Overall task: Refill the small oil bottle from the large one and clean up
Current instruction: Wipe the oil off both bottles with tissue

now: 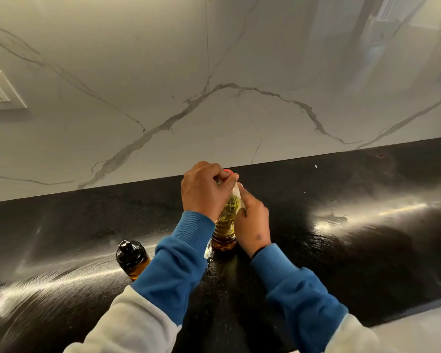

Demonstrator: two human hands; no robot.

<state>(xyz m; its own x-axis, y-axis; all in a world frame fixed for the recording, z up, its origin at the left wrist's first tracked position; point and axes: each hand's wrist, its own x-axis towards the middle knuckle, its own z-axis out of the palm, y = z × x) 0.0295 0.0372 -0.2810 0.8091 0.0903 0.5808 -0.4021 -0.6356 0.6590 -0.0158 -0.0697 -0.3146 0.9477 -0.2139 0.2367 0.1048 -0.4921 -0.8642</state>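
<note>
Two hands on the large oil bottle

We see a black bench (341, 250) under a marble wall (214, 72). On the bench stands the large oil bottle (224, 230), upright, red cap at top. Our left hand (204, 192) curls its fingers round the bottle's neck; our right hand (252, 220) presses a white tissue (238, 192) against its shoulder. Left of it stands the small oil bottle (131, 258), capped black.

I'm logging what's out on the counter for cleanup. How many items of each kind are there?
Oil bottles: 2, the large bottle and the small bottle
White tissue: 1
Total: 3
</note>
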